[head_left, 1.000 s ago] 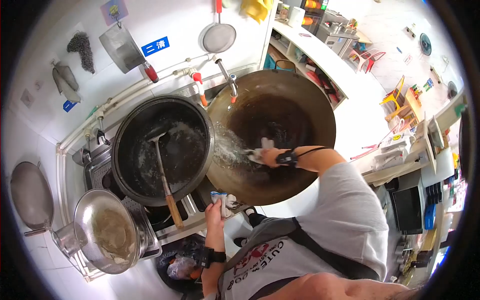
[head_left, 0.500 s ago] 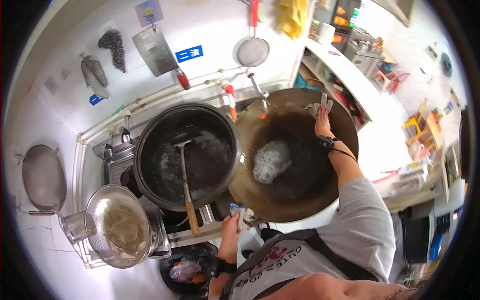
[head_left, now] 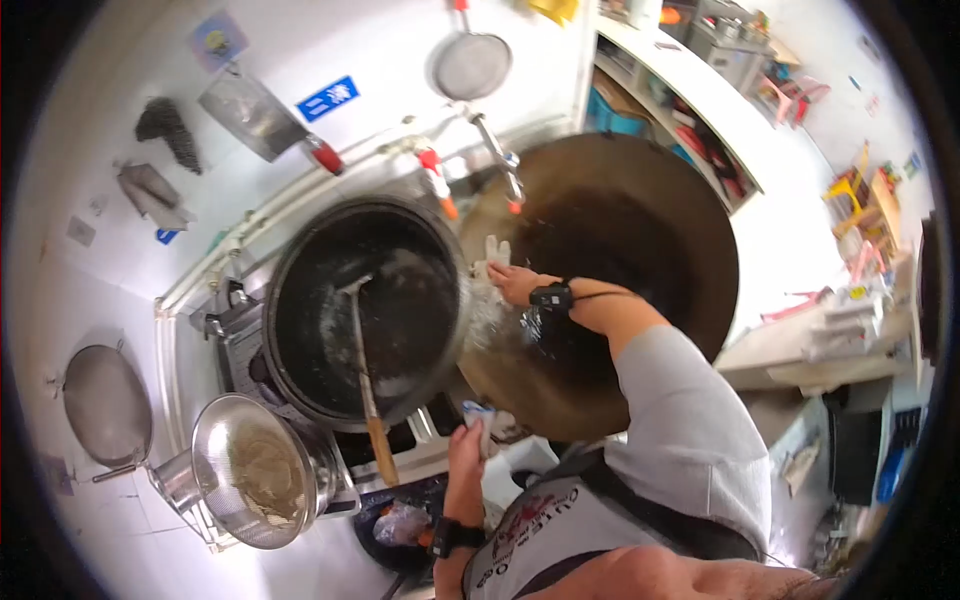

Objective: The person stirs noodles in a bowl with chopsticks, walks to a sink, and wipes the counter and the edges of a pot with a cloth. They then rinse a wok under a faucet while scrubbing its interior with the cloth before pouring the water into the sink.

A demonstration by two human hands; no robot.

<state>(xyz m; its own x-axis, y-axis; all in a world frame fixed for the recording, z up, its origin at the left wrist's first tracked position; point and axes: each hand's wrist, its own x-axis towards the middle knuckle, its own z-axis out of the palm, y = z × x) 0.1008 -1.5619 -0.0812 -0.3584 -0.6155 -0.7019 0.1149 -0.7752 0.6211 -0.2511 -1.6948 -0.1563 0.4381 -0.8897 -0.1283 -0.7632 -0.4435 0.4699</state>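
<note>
A big brown wok [head_left: 650, 200] rests on the right, tilted, with splashing water [head_left: 490, 325] near its left side. My right hand [head_left: 520, 284] is at the wok's left inner wall, closed on a white glove-like piece [head_left: 497, 250] with finger shapes pointing up. My left hand [head_left: 466, 455] is at the wok's near left edge, its fingers closed round a white cloth [head_left: 481, 418] with a blue edge. To the left sits a black pot [head_left: 300, 370] with wet streaks inside. A long-handled tool [head_left: 361, 350] with a wooden grip leans across its rim.
A mesh strainer [head_left: 220, 480] stands at the lower left. Two taps, one a metal faucet [head_left: 497, 160], reach from the wall behind the pot and wok. A black bin [head_left: 385, 525] with bagged waste is below my left hand. A white counter [head_left: 690, 75] runs along the right.
My right hand has swept left across the wok from its upper right side. The foamy patch has given way to splashing water. My left hand stays near the wok's edge; the camera view has shifted.
</note>
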